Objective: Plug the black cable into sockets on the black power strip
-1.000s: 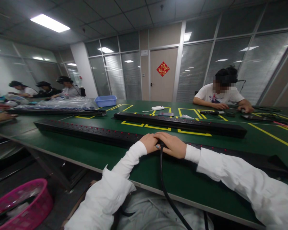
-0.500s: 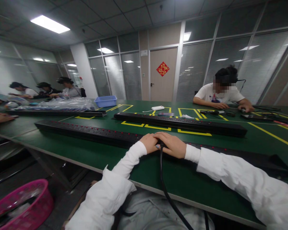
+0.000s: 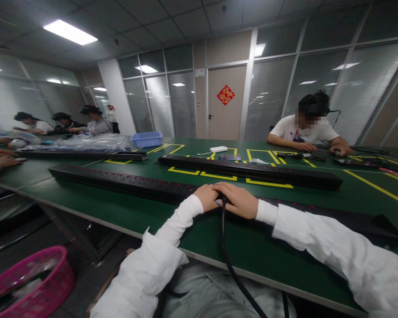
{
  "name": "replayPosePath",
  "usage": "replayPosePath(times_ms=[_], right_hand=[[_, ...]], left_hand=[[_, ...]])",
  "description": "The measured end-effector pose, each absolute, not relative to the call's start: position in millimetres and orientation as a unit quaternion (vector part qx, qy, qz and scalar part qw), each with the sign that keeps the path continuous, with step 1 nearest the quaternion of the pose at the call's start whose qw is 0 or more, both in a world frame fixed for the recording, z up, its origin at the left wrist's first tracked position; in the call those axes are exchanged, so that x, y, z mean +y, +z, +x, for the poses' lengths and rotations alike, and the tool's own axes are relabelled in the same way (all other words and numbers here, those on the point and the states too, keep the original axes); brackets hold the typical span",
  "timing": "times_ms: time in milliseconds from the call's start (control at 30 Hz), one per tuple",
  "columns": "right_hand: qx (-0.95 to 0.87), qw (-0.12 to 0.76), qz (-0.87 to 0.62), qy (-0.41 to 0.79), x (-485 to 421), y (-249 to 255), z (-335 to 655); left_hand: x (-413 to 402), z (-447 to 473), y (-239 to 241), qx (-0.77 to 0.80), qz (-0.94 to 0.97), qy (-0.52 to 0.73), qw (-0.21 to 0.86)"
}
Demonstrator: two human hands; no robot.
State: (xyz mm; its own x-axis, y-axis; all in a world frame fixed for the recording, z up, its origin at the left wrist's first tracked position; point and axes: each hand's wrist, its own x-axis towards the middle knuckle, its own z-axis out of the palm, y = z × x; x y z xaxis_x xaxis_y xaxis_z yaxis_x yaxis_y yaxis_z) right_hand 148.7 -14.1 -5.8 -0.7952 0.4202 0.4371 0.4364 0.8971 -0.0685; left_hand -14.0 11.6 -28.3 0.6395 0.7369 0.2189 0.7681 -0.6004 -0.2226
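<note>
A long black power strip (image 3: 126, 182) with red dots along its top lies across the table in front of me. Over its middle, my left hand (image 3: 206, 197) and my right hand (image 3: 240, 201) meet, with the right fingers lapping over the left ones. The head end of a thick black cable (image 3: 223, 234) sits under my right hand, which closes round it. From there the cable hangs over the table edge towards my lap. My left fingers are curled against the same spot; what they grip is hidden.
A second black power strip (image 3: 252, 170) lies behind. To the left are a black metal channel (image 3: 86, 155), plastic wrapping (image 3: 96, 143) and a blue bin (image 3: 147, 140). A pink basket (image 3: 61, 282) stands below at left. A co-worker (image 3: 301, 132) sits across the green table (image 3: 102, 212).
My hands and the cable stay in the same place. The view shifts very slightly, and a person in the far left background comes into sight.
</note>
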Motion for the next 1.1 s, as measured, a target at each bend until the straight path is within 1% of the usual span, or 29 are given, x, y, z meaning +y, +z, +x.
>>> replayPosePath(times_ms=[1100], right_hand=[[-0.947, 0.224, -0.228, -0.017, -13.8, -5.7, 148.6]], left_hand=[[10.1, -14.1, -26.4, -0.428, -0.893, -0.046, 0.135]])
